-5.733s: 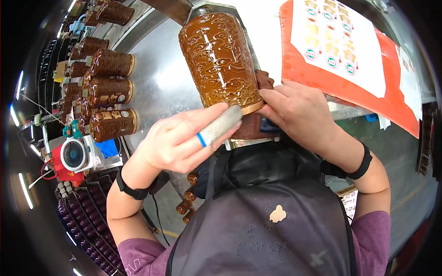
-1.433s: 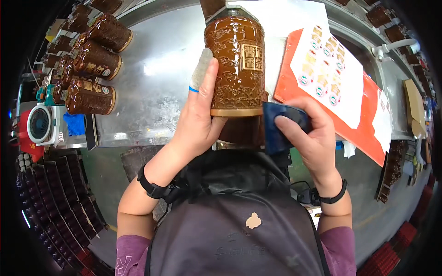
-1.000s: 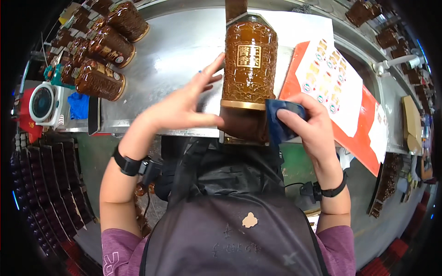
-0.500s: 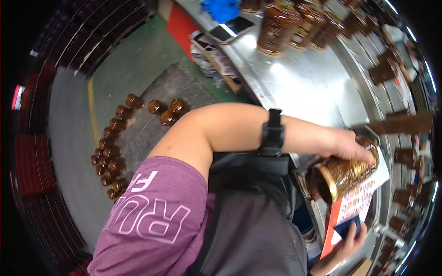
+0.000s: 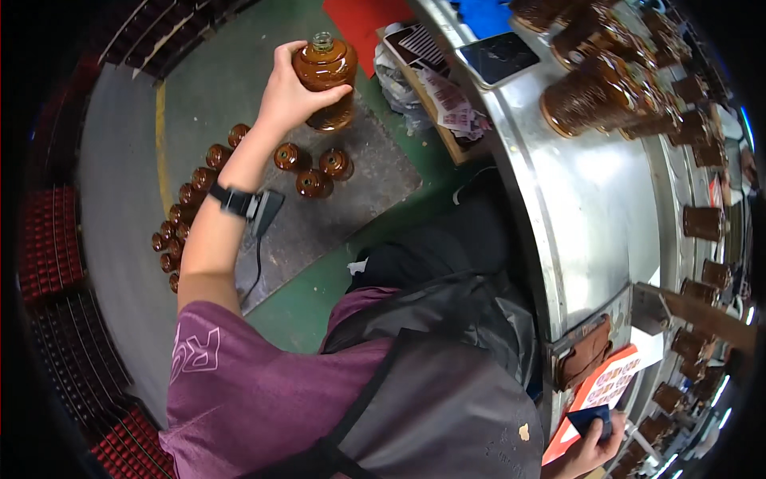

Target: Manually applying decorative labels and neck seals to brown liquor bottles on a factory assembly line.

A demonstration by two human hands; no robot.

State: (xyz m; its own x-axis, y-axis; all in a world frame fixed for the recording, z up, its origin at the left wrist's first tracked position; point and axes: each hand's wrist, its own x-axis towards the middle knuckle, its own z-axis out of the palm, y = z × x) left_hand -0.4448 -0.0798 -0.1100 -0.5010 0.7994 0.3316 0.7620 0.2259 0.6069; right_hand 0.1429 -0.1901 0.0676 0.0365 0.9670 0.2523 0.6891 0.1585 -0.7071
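Observation:
My left hand (image 5: 291, 100) is stretched out over the floor at the left, its thumb and fingers wrapped round a glossy brown glazed bottle (image 5: 329, 68) with a short narrow neck. The bottle is upright, above a dark floor board (image 5: 375, 160). At the lower right, my right hand (image 5: 600, 447) pinches a flat dark blue scraper (image 5: 589, 418). Under the scraper lies an orange-edged sheet with small printed labels (image 5: 610, 382). Next to the sheet is a brown leather-like pad (image 5: 585, 351).
Several brown bottles (image 5: 313, 182) stand on the board. The metal bench (image 5: 590, 215) carries a phone (image 5: 499, 58) and more brown jars (image 5: 590, 96) at its far end. Beyond it runs a line of brown jars (image 5: 702, 223). Stacked red crates (image 5: 52, 263) line the left.
My left hand has swung from the bench at the right out over the floor at the left, carrying the bottle. The right hand keeps the scraper by the label sheet. The view has shifted.

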